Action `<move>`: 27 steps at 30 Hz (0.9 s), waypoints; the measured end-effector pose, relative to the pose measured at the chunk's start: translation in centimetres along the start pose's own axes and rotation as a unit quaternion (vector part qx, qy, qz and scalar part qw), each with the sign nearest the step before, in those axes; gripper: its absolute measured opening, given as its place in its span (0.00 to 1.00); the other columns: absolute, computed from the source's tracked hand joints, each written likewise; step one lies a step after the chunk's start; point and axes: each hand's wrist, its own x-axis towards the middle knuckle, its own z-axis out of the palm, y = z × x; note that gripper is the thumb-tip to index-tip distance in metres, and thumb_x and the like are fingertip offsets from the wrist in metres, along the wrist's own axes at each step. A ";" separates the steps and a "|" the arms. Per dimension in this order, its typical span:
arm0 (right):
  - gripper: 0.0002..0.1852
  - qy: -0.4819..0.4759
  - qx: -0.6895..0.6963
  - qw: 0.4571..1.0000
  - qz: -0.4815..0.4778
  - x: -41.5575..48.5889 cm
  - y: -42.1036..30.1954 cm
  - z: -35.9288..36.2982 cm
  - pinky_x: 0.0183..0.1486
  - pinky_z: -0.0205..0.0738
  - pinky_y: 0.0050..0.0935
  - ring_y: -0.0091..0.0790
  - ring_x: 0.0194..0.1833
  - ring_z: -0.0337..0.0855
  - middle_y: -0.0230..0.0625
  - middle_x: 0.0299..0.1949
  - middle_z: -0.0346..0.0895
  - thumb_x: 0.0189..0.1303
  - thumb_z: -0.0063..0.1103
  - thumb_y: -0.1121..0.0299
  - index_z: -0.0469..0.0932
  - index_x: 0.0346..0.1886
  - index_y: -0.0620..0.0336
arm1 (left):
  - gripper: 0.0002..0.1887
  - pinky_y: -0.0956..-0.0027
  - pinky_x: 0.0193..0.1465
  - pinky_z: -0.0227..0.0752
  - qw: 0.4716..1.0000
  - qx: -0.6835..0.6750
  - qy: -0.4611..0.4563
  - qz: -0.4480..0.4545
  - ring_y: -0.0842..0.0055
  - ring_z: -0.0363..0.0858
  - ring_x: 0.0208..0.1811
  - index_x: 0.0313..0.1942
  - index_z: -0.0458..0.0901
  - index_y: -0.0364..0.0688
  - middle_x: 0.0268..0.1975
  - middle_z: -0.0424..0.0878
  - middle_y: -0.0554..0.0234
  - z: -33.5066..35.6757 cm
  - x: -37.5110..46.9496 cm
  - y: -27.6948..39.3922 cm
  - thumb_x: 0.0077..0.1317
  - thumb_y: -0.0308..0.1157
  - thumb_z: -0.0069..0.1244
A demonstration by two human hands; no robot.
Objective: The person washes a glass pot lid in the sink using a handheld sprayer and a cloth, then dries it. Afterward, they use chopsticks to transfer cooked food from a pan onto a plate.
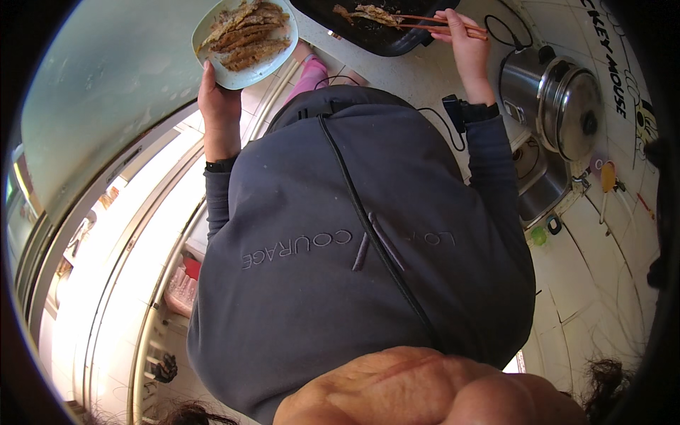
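My left hand (pixel 220 106) grips the near rim of a pale plate (pixel 239 79), its thumb on top. Several browned fried fish (pixel 247 34) lie heaped on that plate. At the upper right, my right hand (pixel 466 45) holds a pair of reddish-brown chopsticks (pixel 425 22). Their tips meet a piece of fried fish (pixel 374 15) in a black pan (pixel 390 42); whether they pinch it or only touch it, I cannot tell. The far part of the pan is cut off by the picture's top edge.
A steel cooker with a lid (pixel 579 114) stands on the counter (pixel 350 32) to the right, its black cord (pixel 510 34) looped by the pan. Nearer me is a steel sink (pixel 547 186) with a tap (pixel 581 180). A frosted glass panel (pixel 117 69) stands at the left.
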 end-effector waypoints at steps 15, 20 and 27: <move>0.16 0.039 -0.028 0.997 0.061 3.3 2.5 0.6 0.30 0.88 0.27 0.35 0.28 0.90 0.41 0.30 0.87 0.77 0.58 0.64 0.84 0.37 0.69 | 0.27 0.49 0.77 0.65 1.000 0.008 0.000 0.001 0.57 0.71 0.74 0.74 0.62 0.35 0.74 0.71 0.48 0.5 0.0 -0.2 0.83 0.42 0.36; 0.14 -0.031 -0.030 0.999 -0.015 1.1 2.4 0.5 0.42 0.91 0.26 0.31 0.39 0.91 0.41 0.44 0.89 0.76 0.62 0.65 0.85 0.50 0.69 | 0.28 0.49 0.77 0.65 1.000 0.013 0.010 0.006 0.56 0.71 0.74 0.74 0.62 0.34 0.73 0.71 0.47 0.3 0.1 -0.4 0.83 0.42 0.37; 0.15 -0.026 -0.053 0.998 0.001 -0.1 0.7 0.8 0.41 0.92 0.29 0.36 0.38 0.92 0.44 0.41 0.89 0.76 0.62 0.64 0.86 0.44 0.70 | 0.30 0.47 0.79 0.60 1.000 0.021 0.000 -0.002 0.54 0.67 0.76 0.75 0.60 0.34 0.75 0.68 0.45 0.5 0.2 -0.6 0.82 0.44 0.38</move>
